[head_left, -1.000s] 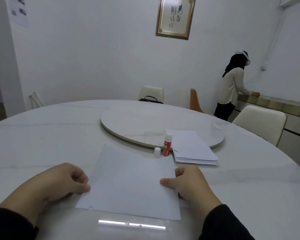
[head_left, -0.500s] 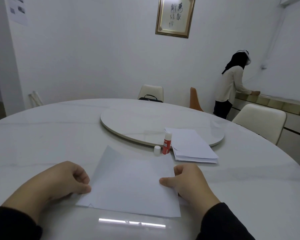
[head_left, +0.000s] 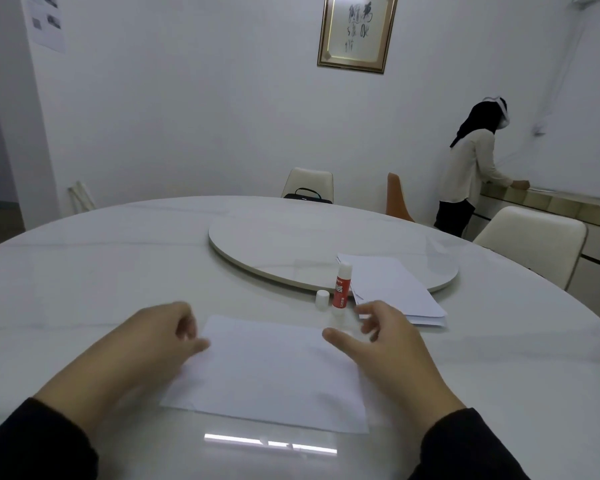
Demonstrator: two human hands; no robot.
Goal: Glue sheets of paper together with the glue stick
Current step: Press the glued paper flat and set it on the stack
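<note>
A white sheet of paper [head_left: 271, 370] lies flat on the round white table [head_left: 84, 282] in front of me. My left hand [head_left: 153, 344] hovers over its left edge with fingers loosely curled, holding nothing. My right hand [head_left: 392, 344] is above the sheet's right edge, fingers spread apart and empty. Just beyond the sheet stands a red and white glue stick [head_left: 341, 287], uncapped, with its white cap [head_left: 322, 300] upright to its left. A stack of white sheets [head_left: 392, 289] lies to the right of the glue stick.
A round turntable [head_left: 291, 244] sits in the table's middle, the stack partly on its rim. Cream chairs [head_left: 530, 237] stand around the table, one with a black bag [head_left: 307, 195]. A person [head_left: 471, 168] stands at a counter at the far right.
Both hands have let go of the sheet and lifted forward off it; the right hand's fingers have spread. The sheet now lies flat.
</note>
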